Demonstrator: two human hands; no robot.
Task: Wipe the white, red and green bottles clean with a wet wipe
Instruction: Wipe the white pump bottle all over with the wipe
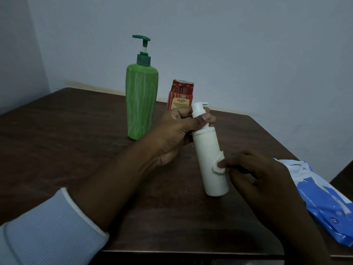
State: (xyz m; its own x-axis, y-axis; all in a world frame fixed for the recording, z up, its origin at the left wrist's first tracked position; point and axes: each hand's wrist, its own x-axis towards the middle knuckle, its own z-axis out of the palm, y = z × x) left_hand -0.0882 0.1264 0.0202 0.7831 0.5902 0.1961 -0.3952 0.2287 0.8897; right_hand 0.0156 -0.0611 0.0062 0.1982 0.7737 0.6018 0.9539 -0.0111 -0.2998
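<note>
right hand (254,175) pinching wet wipe (219,167) against white bottle (210,159), tilted above table (66,150) | left hand (177,134) gripping its pump neck; rotating bottle would be helping full coverage | green bottle (141,100), red bottle (180,96) waiting behind | wipes pack (324,197) lying right | wall (248,44) looking bare

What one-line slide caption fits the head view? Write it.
Left hand steadies the white bottle while right hand rubs a wet wipe on it.
</note>
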